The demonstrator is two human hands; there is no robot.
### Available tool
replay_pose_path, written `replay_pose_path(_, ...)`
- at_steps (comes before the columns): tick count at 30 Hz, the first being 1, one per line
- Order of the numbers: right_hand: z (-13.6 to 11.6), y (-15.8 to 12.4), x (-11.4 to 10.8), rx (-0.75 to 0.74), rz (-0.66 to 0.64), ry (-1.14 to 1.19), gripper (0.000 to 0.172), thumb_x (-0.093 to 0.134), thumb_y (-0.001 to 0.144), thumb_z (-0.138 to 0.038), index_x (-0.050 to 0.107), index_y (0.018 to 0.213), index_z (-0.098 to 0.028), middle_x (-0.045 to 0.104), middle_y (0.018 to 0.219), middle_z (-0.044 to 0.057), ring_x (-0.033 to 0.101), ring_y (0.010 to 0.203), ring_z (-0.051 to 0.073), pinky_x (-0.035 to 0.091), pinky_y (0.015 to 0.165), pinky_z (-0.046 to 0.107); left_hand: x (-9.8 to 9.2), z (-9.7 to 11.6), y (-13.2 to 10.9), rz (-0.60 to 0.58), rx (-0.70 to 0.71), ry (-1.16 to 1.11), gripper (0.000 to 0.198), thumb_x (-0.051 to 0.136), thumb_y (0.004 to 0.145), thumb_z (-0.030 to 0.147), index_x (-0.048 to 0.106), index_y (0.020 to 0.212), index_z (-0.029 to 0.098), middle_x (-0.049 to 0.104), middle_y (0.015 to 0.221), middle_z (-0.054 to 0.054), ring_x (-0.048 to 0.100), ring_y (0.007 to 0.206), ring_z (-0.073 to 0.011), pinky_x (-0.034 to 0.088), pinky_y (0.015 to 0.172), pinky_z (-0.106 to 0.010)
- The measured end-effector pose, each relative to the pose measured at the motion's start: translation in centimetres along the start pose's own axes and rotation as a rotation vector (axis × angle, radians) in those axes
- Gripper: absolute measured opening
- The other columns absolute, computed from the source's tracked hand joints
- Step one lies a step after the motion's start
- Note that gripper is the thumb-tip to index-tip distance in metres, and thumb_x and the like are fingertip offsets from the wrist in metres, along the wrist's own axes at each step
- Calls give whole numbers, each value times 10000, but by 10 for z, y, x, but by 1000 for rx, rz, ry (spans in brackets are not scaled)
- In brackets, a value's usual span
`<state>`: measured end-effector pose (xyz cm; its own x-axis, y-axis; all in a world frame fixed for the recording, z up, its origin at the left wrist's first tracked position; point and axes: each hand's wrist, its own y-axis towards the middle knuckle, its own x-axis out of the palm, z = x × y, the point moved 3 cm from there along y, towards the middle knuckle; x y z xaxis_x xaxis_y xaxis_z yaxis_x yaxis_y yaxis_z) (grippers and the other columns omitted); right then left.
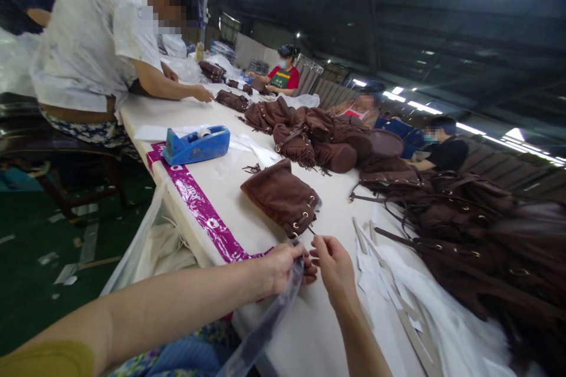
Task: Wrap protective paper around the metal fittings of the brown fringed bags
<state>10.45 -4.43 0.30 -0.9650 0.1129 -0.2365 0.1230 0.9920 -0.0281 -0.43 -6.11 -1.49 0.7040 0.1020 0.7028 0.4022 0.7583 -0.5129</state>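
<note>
My left hand (283, 268) is closed around a long strip of clear plastic (272, 321), which hangs down over the table edge toward my lap. Close beside it, my right hand (333, 268) has its fingers curled in, the thumb and fingertips near the strip's upper end. Whatever those fingertips pinch, if anything, is too small to make out. Just beyond both hands lies a brown drawstring bag (280, 197) on its side, its gold-eyeleted opening toward me and a tassel at the far end.
A blue tape dispenser (197, 144) stands at the left edge of the white table (212, 182), near purple printed tape (203, 212). Brown bags (305, 129) are heaped at the back and right. Paper strips (398, 300) lie right. A co-worker in white (92, 41) leans in at left.
</note>
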Motion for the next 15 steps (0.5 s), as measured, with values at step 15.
replay_pose_path(15, 6, -65, -2, 340, -320, 362, 346, 715, 640, -259, 591, 942, -144, 686, 850, 58, 649, 744, 177, 528, 667, 305, 7, 58, 15, 137, 405, 446, 160, 702, 678, 228, 573, 639, 143, 521, 541, 51, 443, 553, -100, 296, 536, -211)
